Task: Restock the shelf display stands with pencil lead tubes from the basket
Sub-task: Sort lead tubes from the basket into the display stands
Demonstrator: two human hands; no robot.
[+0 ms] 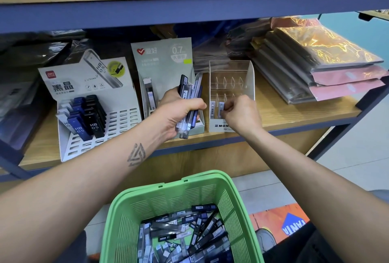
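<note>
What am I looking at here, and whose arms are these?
There is no machine: a person wears a camera on the head, so this single picture looks down along their own arms. The left hand grips a bundle of tubes of pencil lead. The right hand pinches one tube at the front row of the clear stand, beside one already seated there. On the shelf also stand a white stand with blue and black tubes, a grey-green stand, and stacked packets. Below, a green basket holds many more tubes.
</note>
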